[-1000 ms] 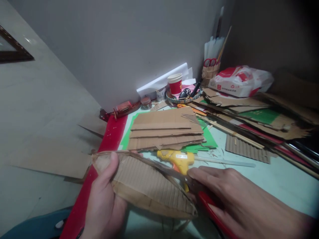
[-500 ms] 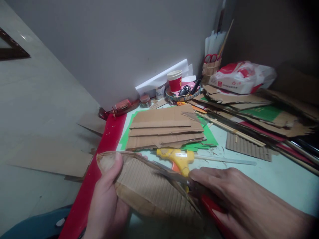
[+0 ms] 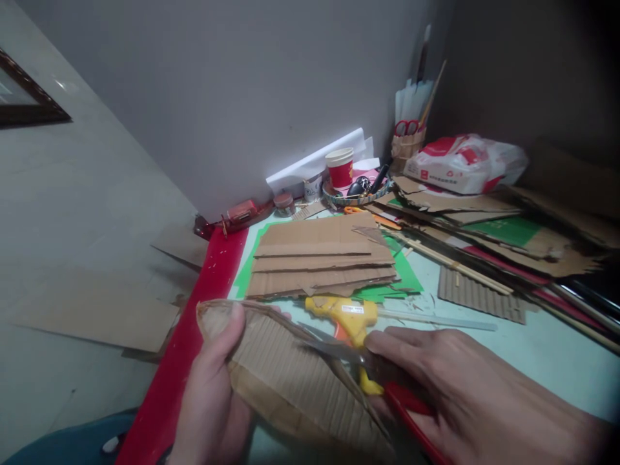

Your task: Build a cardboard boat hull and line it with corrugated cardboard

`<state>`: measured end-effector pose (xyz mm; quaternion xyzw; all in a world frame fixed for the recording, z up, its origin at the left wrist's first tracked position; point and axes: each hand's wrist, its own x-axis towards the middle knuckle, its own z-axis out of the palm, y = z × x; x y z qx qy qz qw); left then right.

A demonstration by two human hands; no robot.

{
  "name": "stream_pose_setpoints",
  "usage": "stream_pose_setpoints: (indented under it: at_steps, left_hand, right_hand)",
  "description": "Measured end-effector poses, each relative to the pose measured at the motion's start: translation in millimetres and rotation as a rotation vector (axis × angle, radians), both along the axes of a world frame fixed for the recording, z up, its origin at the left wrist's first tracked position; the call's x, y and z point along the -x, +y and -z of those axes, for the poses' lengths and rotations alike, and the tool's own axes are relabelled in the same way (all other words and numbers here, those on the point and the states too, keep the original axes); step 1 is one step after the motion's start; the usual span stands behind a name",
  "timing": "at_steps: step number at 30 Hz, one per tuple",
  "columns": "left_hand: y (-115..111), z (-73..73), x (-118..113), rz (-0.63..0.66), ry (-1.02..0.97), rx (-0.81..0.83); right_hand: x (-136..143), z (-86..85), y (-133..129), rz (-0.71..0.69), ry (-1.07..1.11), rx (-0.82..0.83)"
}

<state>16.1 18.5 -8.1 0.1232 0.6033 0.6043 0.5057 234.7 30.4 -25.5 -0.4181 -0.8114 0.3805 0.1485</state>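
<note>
My left hand [image 3: 217, 387] grips a leaf-shaped piece of corrugated cardboard [image 3: 285, 368], thumb on its ridged face and fingers behind. Its pointed end lies toward the upper left. In my right hand [image 3: 440, 368] is a pair of red-handled scissors [image 3: 407, 413], fingers closed around the handles. The blades reach left over the upper edge of the cardboard, near a strip along that rim. Just behind, a yellow glue gun [image 3: 346, 313] lies on the table with a clear glue stick out of its back.
Stacked cardboard sheets [image 3: 320, 242] lie on green paper [image 3: 409, 274] beyond the glue gun. Cardboard scraps [image 3: 484, 226] and thin wooden sticks [image 3: 460, 265] fill the right. At the back stand a red paper cup [image 3: 340, 171], a tray [image 3: 358, 194] and a plastic bag [image 3: 465, 165].
The view has shifted slightly. The cardboard's pointed end sits a little lower and further right in view. The scissors' blades show more clearly at the rim; both holds are unchanged.
</note>
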Motion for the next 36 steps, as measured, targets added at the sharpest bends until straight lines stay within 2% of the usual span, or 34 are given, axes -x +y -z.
stream_pose_setpoints:
  at_steps: [5,10,13,17,23,26,33,36]
  left_hand:
    - [-1.6,3.4,0.2,0.071,-0.115,-0.039]
    - [-3.3,7.7,1.6,0.134,-0.162,-0.079]
    - [-3.3,9.1,1.2,0.138,-0.169,-0.073]
    - [-3.0,7.8,-0.5,0.100,-0.223,-0.014]
    - [-3.5,2.1,-4.0,0.099,-0.102,-0.034]
    - [-3.1,1.3,-4.4,0.107,-0.067,-0.053]
    - [-2.5,3.6,-2.0,0.144,-0.095,-0.077]
    - [-4.0,4.4,-2.4,0.168,-0.088,-0.113]
  right_hand:
    - [1.7,6.3,3.6,-0.029,0.008,-0.074]
    - [2.2,3.0,5.0,-0.075,0.007,-0.008]
    - [1.6,0.5,2.5,-0.069,0.024,0.043]
    - [0.8,1.9,-2.6,-0.032,0.032,-0.037]
    - [3.6,-5.0,-1.2,-0.045,0.105,0.033]
    - [5.0,-7.6,0.9,-0.017,0.119,-0.039]
    - [0.6,6.1,4.7,-0.064,0.040,-0.079]
    - [1.7,5.0,5.8,-0.062,0.070,-0.075]
